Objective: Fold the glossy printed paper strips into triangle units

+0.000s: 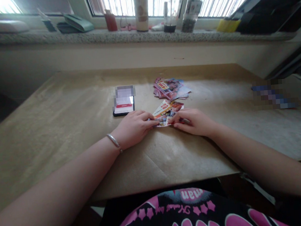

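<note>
Both hands, left hand [133,126] and right hand [193,121], pinch the fanned cards [166,112] at frame centre, long axis running toward upper right; fingers hide their lower edges.

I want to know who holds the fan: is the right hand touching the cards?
Touching. The head view shows the right hand with fingertips pressed on the cards, the left hand gripping their other side.

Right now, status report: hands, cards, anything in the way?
Both grips shut on the fanned cards: left hand, right hand, low on the table. Beyond, a card pile, apart. By left hand, a phone, clear of cards.
</note>
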A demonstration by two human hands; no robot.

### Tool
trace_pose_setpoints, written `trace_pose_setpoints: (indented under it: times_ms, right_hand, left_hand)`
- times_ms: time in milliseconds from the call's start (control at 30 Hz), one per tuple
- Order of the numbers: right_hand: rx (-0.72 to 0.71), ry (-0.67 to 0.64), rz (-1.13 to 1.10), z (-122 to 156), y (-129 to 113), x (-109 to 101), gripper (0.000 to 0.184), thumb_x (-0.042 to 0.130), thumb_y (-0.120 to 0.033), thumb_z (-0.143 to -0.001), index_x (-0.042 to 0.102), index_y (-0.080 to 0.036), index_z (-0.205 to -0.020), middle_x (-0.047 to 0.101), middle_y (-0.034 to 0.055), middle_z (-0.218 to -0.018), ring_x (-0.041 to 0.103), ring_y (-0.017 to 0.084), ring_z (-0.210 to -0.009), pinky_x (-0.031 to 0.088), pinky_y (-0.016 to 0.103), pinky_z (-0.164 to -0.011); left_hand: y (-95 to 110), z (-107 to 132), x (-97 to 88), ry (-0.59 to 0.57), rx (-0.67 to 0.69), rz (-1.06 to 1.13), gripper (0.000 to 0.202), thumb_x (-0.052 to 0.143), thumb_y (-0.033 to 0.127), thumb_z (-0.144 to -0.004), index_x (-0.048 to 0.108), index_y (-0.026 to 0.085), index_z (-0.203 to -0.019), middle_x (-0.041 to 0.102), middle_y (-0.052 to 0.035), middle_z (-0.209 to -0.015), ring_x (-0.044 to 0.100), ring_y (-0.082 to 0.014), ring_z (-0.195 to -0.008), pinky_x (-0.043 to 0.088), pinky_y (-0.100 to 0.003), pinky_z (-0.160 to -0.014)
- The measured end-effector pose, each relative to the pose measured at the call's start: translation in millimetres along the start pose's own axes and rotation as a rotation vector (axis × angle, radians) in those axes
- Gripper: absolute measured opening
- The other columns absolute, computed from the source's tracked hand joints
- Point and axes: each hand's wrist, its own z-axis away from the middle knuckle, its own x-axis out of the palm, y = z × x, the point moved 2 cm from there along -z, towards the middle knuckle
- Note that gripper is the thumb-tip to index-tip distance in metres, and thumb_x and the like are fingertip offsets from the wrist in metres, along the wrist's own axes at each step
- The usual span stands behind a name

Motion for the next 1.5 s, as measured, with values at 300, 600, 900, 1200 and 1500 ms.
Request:
trace_pose_setpoints:
  times_ms: [300, 600, 900, 1200, 1500]
  right_hand:
    - [0.184, 0.066, -0.112, 1, 4, 0, 0.022, 0.057, -0.038, -0.086, 0.061, -0.020, -0.075, 0.065, 0.0021, -0.072, 0.055, 0.014, -0.064, 0.041, 0.025, -0.060]
    - [0.397, 0.183, -0.151, 2, 17, 0, 0.023, 0.059, -0.041, -0.080, 0.058, -0.019, -0.076, 0.053, -0.0018, -0.062, 0.044, 0.012, -0.057, 0.034, 0.025, -0.054]
    - [0.501, 0.172, -0.080, 2, 25, 1, 0.021, 0.058, -0.039, -0.079, 0.060, -0.019, -0.076, 0.057, -0.0005, -0.061, 0.048, 0.013, -0.056, 0.034, 0.025, -0.053]
    - [0.556, 0.146, 0.047, 1, 26, 0, 0.022, 0.055, -0.041, -0.082, 0.060, -0.020, -0.080, 0.059, 0.0011, -0.066, 0.051, 0.016, -0.062, 0.034, 0.027, -0.056]
    - [0.540, 0.121, 0.014, 4, 30, -2, 0.022, 0.057, -0.041, -0.081, 0.061, -0.020, -0.078, 0.057, -0.0002, -0.062, 0.048, 0.014, -0.056, 0.033, 0.026, -0.052]
  left_hand:
    - [1, -1, -7.2, 0.024, -0.002, 0.031, 0.016, 0.056, 0.022, -0.092, 0.072, 0.019, -0.093, 0.070, -0.0046, -0.095, 0.062, -0.0167, -0.084, 0.047, -0.029, -0.074]
    - [2, -2, -4.3, 0.066, 0.045, 0.080, 0.025, 0.050, 0.021, -0.096, 0.072, 0.023, -0.106, 0.070, -0.0054, -0.097, 0.061, -0.0155, -0.085, 0.050, -0.028, -0.075]
    - [3, -1, -8.6, 0.018, 0.018, 0.121, 0.031, 0.048, 0.023, -0.094, 0.066, 0.018, -0.119, 0.071, -0.0083, -0.100, 0.065, -0.0174, -0.089, 0.054, -0.030, -0.081]
    - [3, -1, -8.0, -0.005, 0.045, 0.147, 0.031, 0.048, 0.021, -0.093, 0.064, 0.017, -0.119, 0.070, -0.0094, -0.103, 0.066, -0.0176, -0.093, 0.054, -0.029, -0.083]
    - [6, 0, -7.3, -0.022, 0.115, 0.149, 0.033, 0.048, 0.020, -0.094, 0.063, 0.017, -0.124, 0.068, -0.0101, -0.109, 0.063, -0.0198, -0.098, 0.054, -0.033, -0.088]
